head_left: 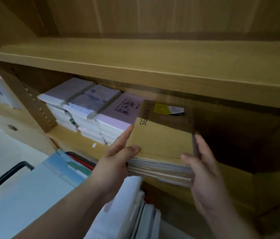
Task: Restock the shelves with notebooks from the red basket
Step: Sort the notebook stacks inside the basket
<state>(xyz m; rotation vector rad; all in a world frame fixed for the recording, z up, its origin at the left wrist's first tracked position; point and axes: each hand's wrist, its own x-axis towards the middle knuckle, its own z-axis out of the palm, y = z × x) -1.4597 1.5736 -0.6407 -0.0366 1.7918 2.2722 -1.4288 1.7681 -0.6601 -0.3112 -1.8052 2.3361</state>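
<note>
Progress, as I judge it: partway.
- Three pale notebook piles sit on the shelf, filling the left part of the bay.
- The kraft notebook stack is the batch in hand. Its far end is over the shelf board just beside the pale piles, and its near end overhangs the front edge. I cannot tell whether it rests on the board yet.
- The left hand grips the near left corner, thumb on the cover. The right hand grips the near right corner the same way.
- The bay to the right is dark and looks free.
- The red basket, below left, holds pale blue packs, so more is left to shelve.

The stack has plain brown card covers with dark lettering and a yellow label at the far end. It is several books thick, with a glossy wrap along the edges.
</note>
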